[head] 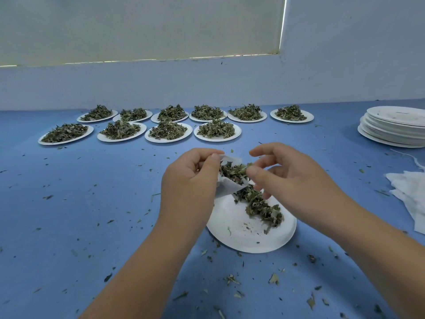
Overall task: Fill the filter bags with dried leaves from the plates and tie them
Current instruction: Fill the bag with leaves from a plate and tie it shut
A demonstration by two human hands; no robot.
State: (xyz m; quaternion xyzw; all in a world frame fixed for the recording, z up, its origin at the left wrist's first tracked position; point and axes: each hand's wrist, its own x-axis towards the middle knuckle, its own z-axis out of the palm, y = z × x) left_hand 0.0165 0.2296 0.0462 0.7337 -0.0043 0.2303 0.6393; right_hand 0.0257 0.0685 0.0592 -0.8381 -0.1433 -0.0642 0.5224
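left hand (190,178) holds white paper filter bag (226,189) over round white paper plate (241,238) | right hand (282,178) pinches dried green leaves (249,167) into it | bag untied | ten full plates (169,132) left

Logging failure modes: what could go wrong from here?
1. The white paper filter bag, tilted in the left hand, looks heaped; contents may spill.
2. The right hand pinches dried green leaves at its mouth; bits may miss and land on the littered blue tablecloth.
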